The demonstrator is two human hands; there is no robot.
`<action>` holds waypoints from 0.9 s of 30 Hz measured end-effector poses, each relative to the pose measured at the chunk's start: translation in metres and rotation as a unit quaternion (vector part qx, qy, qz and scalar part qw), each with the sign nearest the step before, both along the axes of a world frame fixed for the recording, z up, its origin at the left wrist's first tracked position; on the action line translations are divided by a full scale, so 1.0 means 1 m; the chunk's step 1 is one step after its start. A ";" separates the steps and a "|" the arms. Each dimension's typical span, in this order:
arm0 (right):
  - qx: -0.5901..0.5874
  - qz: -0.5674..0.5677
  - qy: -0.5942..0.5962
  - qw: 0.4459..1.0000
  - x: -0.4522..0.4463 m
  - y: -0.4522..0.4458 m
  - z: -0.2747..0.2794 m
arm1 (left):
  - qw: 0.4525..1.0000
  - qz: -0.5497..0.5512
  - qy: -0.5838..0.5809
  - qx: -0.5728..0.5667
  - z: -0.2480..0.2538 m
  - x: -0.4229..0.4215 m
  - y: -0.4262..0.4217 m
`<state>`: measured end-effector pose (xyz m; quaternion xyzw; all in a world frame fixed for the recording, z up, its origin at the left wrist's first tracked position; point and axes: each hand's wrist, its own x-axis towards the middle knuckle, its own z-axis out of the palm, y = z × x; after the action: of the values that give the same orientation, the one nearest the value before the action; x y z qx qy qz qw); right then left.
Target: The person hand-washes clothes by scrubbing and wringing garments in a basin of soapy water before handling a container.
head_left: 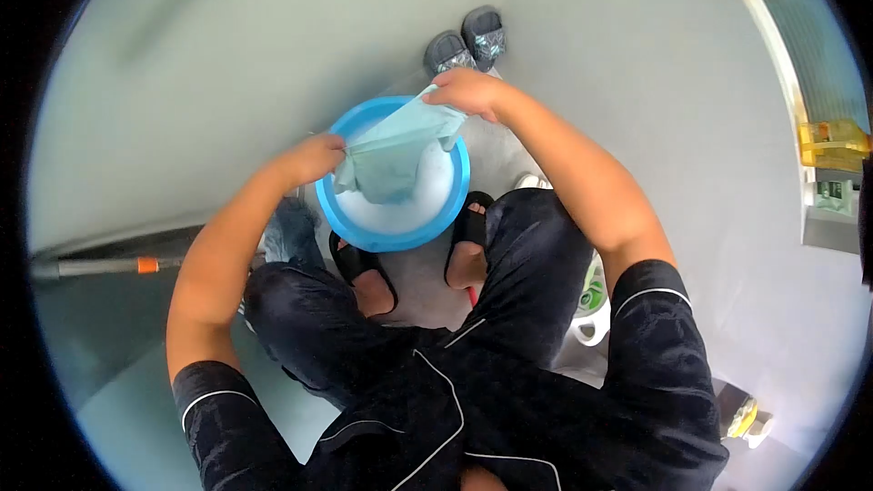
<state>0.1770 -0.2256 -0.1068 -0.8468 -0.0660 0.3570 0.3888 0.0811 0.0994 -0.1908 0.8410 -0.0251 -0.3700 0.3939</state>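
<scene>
A pale green cloth [391, 156] is stretched between my two hands over a blue basin [391, 241]. My left hand [316, 159] is closed on its left end, beside the basin's rim. Higher up and to the right, my right hand [466, 94] pinches the other end above the far rim. The cloth's lower part hangs down to the white suds [435, 184] in the basin; whether it dips into them I cannot tell. The basin stands on the floor between my feet, which are in black slippers [356, 259].
Dark slides [484, 36] stand by the wall beyond the basin. A pole with an orange band [147, 265] lies at the left, near some bluish-grey fabric [293, 232]. A white container with a green label [593, 305] stands by my right leg. Shelves at the right hold a yellow basket [832, 145].
</scene>
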 end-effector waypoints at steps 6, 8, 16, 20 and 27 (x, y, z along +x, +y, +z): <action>-0.147 0.141 -0.063 0.977 0.004 0.029 -0.171 | 0.943 0.020 -0.298 0.147 -0.112 -0.009 -0.006; -0.215 0.154 -0.120 0.957 -0.033 0.030 -0.216 | 0.953 -0.038 -0.264 0.146 -0.142 -0.015 -0.014; -0.211 0.285 -0.288 0.890 -0.081 0.035 -0.307 | 0.938 -0.098 -0.208 0.260 -0.212 -0.034 -0.055; -0.298 0.314 -0.090 0.897 -0.068 0.051 -0.314 | 0.956 -0.103 -0.083 0.261 -0.220 -0.016 -0.062; -0.375 0.475 -0.133 0.785 -0.068 0.042 -0.358 | 0.960 -0.099 0.067 0.253 -0.258 -0.003 -0.065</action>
<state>0.1093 -0.1834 -0.4650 -0.8263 -0.3721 0.3775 -0.1906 0.0780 0.0344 -0.4487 0.8795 0.0123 -0.4574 0.1306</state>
